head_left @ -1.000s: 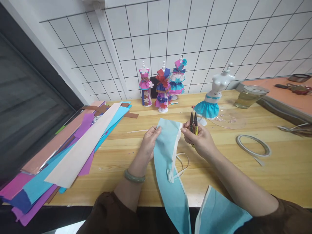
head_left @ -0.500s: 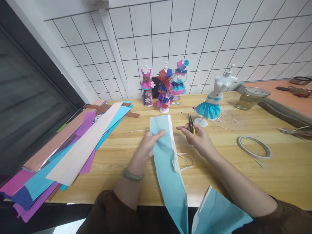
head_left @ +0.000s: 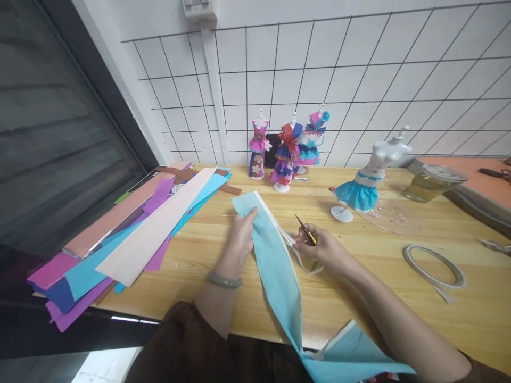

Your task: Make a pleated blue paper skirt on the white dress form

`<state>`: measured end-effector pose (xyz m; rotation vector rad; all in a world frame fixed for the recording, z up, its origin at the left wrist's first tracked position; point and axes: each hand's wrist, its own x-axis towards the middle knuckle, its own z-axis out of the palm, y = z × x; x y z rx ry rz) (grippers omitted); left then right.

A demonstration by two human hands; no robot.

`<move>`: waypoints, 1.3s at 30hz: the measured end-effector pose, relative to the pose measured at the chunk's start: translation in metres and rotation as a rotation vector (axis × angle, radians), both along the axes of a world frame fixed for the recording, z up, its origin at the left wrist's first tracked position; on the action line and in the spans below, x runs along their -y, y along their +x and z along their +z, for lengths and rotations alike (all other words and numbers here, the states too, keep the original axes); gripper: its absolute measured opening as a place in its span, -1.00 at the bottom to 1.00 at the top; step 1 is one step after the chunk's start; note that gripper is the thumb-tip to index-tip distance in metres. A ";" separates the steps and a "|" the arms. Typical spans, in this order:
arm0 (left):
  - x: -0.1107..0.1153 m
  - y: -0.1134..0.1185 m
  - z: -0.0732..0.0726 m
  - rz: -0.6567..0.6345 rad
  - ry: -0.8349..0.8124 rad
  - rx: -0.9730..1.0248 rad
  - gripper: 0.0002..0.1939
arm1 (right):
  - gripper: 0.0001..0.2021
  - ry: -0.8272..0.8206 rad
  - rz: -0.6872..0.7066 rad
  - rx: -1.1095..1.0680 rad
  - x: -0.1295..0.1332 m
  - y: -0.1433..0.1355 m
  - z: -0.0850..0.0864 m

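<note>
While the left hand pinches the flimsy blue strip, its limp length probably needs edge holds; the right hand grips snips.

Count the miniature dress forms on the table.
4: a flower-trimmed one, a red-topped one and a blue-ruffled one by the tiled wall; a white-torsoed one to their right.

Light-blue strip edged white, seemingly yellow-and-black cutters, white-tiled wall

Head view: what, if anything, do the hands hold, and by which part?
Left hand: the blue strip, near its upper end. Right hand: the snips, by the yellow handle; whether it also grips the loose white strip cannot be told.
</note>
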<state>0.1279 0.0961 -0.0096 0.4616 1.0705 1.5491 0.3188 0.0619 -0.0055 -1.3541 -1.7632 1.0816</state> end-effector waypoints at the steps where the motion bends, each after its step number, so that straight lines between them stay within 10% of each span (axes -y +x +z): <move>1: -0.001 0.000 0.000 0.006 -0.004 -0.012 -0.71 | -0.77 0.028 -0.029 0.027 -0.001 0.001 -0.001; 15: -0.002 0.000 -0.008 -0.063 -0.016 -0.030 -0.67 | -0.67 0.140 -0.185 0.064 -0.002 0.000 -0.004; 39: 0.006 0.002 0.004 -0.087 0.013 0.062 -0.75 | -0.67 -0.001 0.108 -0.084 0.005 -0.011 -0.003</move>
